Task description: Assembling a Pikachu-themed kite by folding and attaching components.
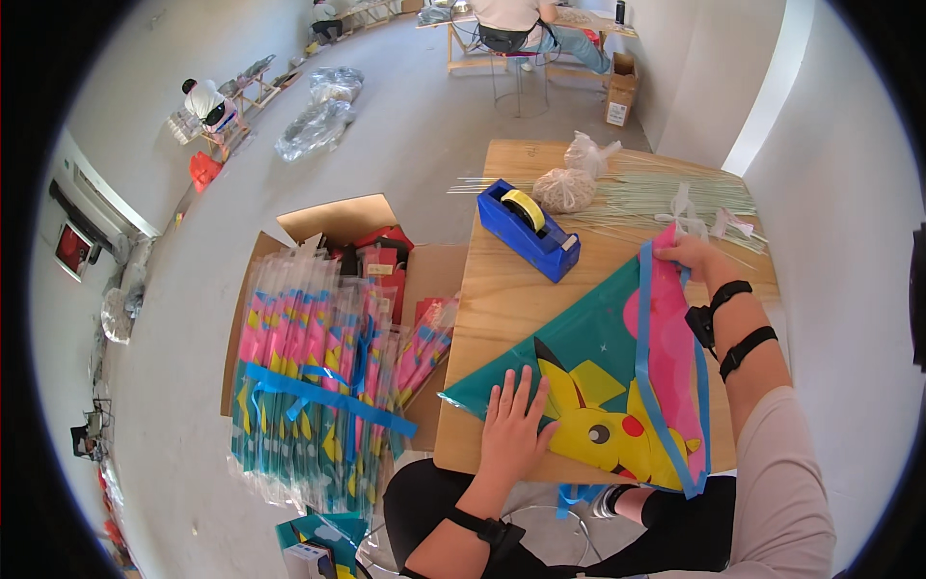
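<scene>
A folded plastic kite (598, 338), teal and pink with a yellow cartoon character and blue ribbon edging, lies across the wooden table. My left hand (516, 425) rests flat on its lower left part, fingers spread. At the upper right corner, my right hand (687, 259) pinches the pink tip of the kite, and the fingertips are partly hidden. Beyond the kite sits a blue tape dispenser (526, 232) with a roll of yellow tape. Blue ribbon runs down the kite's right side and hangs at the table's front edge.
Left of the table stands a cardboard box (424, 270) piled with bagged kites (309, 386). Thin sticks (666, 193) and tied bags of small pieces (564, 190) lie at the table's back. Plastic bundles (318, 125) rest on the floor; other people (511, 24) sit farther off.
</scene>
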Demonstrator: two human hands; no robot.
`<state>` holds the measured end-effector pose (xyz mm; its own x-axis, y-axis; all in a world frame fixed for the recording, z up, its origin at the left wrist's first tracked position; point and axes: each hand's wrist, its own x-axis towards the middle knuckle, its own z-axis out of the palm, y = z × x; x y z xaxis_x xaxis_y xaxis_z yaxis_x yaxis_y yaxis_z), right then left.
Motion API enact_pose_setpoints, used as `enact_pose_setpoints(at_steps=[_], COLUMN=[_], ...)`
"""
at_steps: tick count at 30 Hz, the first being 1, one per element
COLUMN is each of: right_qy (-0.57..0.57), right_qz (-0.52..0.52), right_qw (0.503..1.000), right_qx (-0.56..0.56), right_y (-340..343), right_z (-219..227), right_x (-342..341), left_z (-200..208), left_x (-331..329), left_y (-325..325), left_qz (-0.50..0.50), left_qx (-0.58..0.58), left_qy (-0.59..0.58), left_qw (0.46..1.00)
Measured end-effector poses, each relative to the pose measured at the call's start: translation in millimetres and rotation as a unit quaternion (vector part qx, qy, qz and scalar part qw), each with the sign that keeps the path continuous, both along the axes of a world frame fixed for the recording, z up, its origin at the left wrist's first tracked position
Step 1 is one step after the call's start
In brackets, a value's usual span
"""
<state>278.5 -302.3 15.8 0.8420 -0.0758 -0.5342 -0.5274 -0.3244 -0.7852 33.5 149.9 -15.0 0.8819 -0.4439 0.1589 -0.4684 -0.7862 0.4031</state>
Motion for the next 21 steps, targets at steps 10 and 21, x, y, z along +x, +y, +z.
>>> enact_pose_setpoints(at_steps=[10, 21], right_qy=[-0.015, -0.069], right_qz=[-0.027, 0.066], right_qw=[0.999, 0.994], right_qx=[0.045, -0.049], right_y=[24.2, 57.4], right_z=[13.6, 14.7], right_x=[3.3, 31.8], left_z=[-5.1, -12.8], left_x=[-2.9, -20.3], left_y=[-3.1, -19.0], left_qz=[0.021, 0.075], left_qx=[0.030, 0.008], left_qy=[0.005, 0.015], left_qw=[0.999, 0.997])
